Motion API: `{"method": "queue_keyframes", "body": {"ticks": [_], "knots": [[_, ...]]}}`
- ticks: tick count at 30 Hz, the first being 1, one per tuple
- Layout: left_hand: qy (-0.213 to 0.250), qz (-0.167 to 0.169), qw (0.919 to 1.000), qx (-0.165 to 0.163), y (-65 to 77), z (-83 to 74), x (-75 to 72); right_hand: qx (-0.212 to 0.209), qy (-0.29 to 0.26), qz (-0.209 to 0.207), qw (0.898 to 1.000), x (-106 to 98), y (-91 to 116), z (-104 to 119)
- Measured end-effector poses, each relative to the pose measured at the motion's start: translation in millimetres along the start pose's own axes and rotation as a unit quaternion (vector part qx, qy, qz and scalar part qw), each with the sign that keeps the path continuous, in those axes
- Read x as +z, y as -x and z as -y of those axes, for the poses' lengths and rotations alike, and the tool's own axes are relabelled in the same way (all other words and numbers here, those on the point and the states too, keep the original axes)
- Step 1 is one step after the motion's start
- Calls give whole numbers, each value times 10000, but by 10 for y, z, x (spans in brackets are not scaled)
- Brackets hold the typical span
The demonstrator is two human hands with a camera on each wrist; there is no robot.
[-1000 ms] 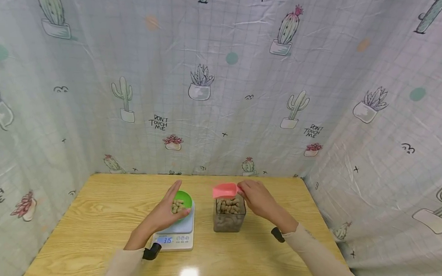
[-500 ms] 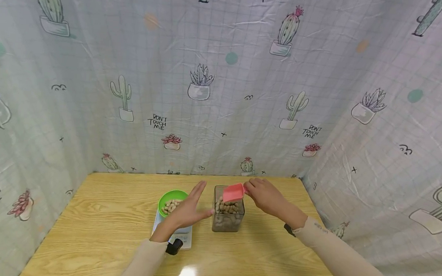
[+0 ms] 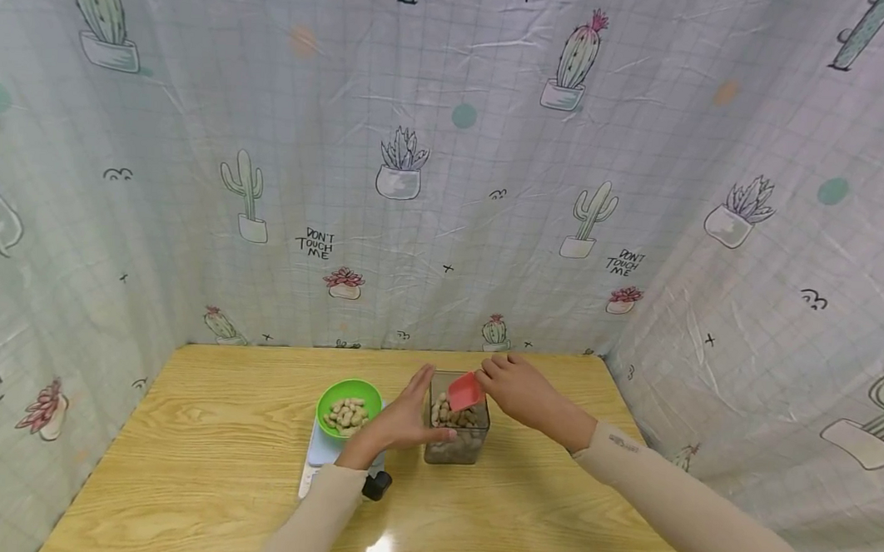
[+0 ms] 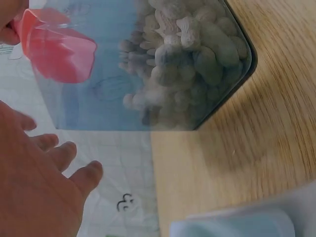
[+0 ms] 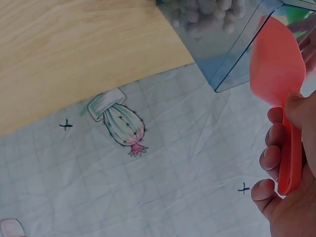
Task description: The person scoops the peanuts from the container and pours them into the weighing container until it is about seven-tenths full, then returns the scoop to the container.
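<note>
My right hand (image 3: 514, 390) grips the handle of a red scoop (image 3: 466, 391), its fingers wrapped round it in the right wrist view. The scoop's bowl (image 5: 277, 61) tilts down into the mouth of a clear square container (image 3: 454, 450), above the peanuts (image 4: 185, 59) heaped in it. At the container's left side is my left hand (image 3: 404, 420), thumb and fingers spread. Its fingers (image 4: 89, 175) are extended beside the clear wall in the left wrist view. Left of that hand, a green bowl (image 3: 326, 399) of peanuts stands on a kitchen scale (image 3: 320, 449), partly hidden by the left forearm.
The wooden table (image 3: 216, 431) carries the scale and the container. A cactus-print curtain (image 3: 445, 226) hangs behind the table and along both sides. Black straps with a small device (image 3: 377, 485) sit at the left wrist.
My left hand has moved right, from around the green bowl to the container's side. The red scoop has tipped and lowered from above the container into its mouth.
</note>
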State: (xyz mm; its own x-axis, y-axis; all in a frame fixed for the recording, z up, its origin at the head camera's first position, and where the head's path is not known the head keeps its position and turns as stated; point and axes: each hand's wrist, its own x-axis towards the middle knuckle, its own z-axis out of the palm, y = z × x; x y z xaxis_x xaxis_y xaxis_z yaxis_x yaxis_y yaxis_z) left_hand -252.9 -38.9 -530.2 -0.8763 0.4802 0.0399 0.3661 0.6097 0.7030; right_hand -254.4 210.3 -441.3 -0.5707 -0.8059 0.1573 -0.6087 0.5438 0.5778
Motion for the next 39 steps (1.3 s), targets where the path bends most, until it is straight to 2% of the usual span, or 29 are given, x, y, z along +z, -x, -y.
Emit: {"method": "queue_keyframes", "body": {"ticks": [7, 14, 17, 22, 25, 32, 36, 39], "knots": [[322, 164, 9991, -231, -109, -9, 57, -169, 435, 319, 9984, 34, -131, 4], [57, 136, 9994, -313, -142, 8, 76, -269, 544, 284, 9978, 81, -187, 3], [127, 152, 9992, -360, -146, 11, 68, -274, 577, 306, 9975, 107, -215, 1], [303, 213, 9987, -353, -128, 5, 62, -355, 874, 713, 9930, 185, -249, 73], [361, 238, 9984, -359, -112, -3, 67, -520, 873, 924, 9905, 244, -271, 160], [301, 200, 9987, -373, -97, -15, 85, -760, 450, 858, 9924, 383, -354, 267], [347, 112, 9988, -341, -108, -13, 76, -585, -142, 766, 9952, 430, -349, 211], [412, 118, 9985, -331, -110, 6, 85, -494, -805, 544, 9940, 458, -297, 172]]}}
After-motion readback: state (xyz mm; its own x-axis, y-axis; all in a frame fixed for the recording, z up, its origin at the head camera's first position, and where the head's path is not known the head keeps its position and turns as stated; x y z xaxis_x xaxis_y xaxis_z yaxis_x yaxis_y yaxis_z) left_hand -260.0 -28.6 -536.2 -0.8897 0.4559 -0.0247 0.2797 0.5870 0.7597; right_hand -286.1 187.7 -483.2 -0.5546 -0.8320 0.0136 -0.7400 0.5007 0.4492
